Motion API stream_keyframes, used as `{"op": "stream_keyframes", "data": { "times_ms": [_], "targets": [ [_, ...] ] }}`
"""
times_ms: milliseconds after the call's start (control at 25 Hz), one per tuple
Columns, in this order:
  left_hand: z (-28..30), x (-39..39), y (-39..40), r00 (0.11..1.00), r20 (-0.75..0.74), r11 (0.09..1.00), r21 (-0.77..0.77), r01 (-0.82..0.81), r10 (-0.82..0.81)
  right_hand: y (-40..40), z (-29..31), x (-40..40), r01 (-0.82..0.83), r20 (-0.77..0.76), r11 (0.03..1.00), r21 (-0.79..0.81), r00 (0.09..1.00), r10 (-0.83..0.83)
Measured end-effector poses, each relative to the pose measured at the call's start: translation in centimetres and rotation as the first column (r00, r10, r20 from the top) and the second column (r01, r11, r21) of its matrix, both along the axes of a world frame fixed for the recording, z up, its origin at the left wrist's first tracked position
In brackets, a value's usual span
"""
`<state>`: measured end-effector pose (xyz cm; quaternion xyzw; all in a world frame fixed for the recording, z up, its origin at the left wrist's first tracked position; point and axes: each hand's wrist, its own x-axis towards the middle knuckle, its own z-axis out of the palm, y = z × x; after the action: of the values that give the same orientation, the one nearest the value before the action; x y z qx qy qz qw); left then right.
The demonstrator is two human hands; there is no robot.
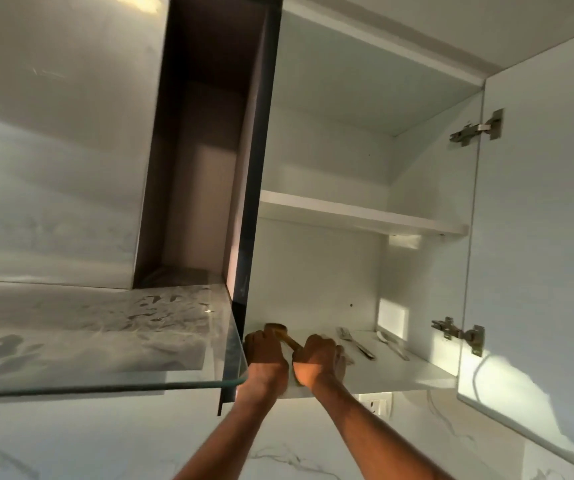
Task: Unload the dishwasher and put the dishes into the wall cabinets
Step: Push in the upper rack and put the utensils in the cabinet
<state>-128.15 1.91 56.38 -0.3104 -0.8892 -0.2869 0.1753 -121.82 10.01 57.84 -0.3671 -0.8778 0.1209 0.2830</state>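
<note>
Wooden utensil (280, 332) betw. both hands' fingers (316, 344), on cabinet shelf (399, 372).

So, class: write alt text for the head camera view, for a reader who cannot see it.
Two hands, left hand and right hand, set a wooden utensil on the bottom shelf of an open white wall cabinet, beside metal cutlery. Its upper shelf looks bare.

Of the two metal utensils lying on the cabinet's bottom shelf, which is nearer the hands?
The metal fork-like utensil, lying just right of the right hand. The spoon-like utensil lies farther right, near the cabinet's side wall.
</note>
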Motion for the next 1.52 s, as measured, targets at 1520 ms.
{"op": "stream_keyframes", "data": {
  "times_ms": [1520],
  "targets": [
    [28.4, 54.5, 3.0, -0.134, -0.767, 0.765, -0.639, 0.080, -0.627, 3.1, 7.5, 54.6, -0.021, -0.807, 0.952, 0.306, 0.525, 0.271]
  ]
}}
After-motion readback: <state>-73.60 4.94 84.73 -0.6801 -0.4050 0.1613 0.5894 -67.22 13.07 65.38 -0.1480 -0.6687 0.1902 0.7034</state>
